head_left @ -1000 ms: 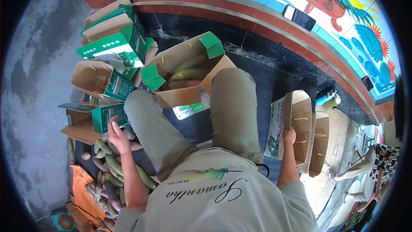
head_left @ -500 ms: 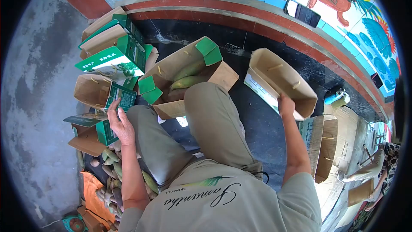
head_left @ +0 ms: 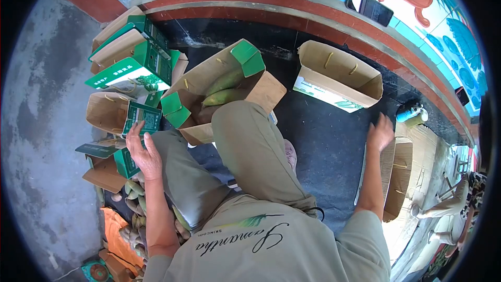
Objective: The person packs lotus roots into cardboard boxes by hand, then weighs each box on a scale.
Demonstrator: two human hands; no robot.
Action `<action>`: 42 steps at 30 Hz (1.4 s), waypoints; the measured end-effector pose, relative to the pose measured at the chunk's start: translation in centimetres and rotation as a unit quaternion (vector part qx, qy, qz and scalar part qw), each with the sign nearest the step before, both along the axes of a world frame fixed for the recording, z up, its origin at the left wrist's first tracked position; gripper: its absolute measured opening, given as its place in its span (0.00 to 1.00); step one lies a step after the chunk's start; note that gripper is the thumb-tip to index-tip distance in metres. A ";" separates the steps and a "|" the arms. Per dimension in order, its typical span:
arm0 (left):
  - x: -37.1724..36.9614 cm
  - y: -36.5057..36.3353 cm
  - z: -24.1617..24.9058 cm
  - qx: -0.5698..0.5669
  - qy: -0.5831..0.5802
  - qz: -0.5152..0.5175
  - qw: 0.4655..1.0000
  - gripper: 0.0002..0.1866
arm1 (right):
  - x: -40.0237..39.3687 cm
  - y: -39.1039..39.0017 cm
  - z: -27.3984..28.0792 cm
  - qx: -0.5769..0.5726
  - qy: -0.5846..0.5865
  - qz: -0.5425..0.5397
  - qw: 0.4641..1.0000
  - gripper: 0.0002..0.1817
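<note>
My left hand (head_left: 143,154) is open with its fingers apart, beside a small green open carton (head_left: 142,118) at my left knee. My right hand (head_left: 381,134) is open and holds nothing, over the near end of a brown carton (head_left: 401,169) to my right. Ahead of it, an unfilled cardboard box (head_left: 342,73) with yellow cord handles stands on the dark sheet. In front of my knees, a larger box (head_left: 195,91) with green flaps holds several long greenish and brown tubers (head_left: 224,96), partly hidden by my knee.
Green printed boxes (head_left: 130,65) are stacked at the left. Several loose tubers (head_left: 136,224) lie by an orange cloth (head_left: 112,230). A phone (head_left: 368,9) rests on the wall ledge. A blue can (head_left: 409,112) stands at the right, and another person's leg (head_left: 443,209) shows at the far right.
My right hand has let go of the cardboard box and moved down and right to the brown carton. The box now sits farther forward and is turned slightly. My left hand has barely moved.
</note>
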State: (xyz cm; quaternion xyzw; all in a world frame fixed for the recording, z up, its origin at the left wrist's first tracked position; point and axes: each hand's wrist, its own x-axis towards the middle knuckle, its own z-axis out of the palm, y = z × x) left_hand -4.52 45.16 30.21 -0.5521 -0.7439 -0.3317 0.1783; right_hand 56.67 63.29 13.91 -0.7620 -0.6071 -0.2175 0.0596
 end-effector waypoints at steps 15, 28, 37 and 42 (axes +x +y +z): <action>-0.2 -0.4 -0.1 0.046 -0.015 0.016 0.999 0.12 | 12.2 -15.5 -4.4 -0.226 0.285 -0.226 0.904 0.20; -0.2 -0.2 -0.6 0.072 -0.051 -0.013 0.996 0.14 | -3.3 -13.2 8.9 0.234 0.273 0.031 0.933 0.22; 4.7 1.8 2.9 0.083 -0.288 -0.179 0.937 0.25 | -19.6 -3.3 18.9 0.190 0.204 0.433 0.857 0.16; 7.8 3.0 6.0 0.108 -0.631 -0.353 0.682 0.42 | -37.4 -3.7 24.2 0.154 0.154 0.600 0.770 0.16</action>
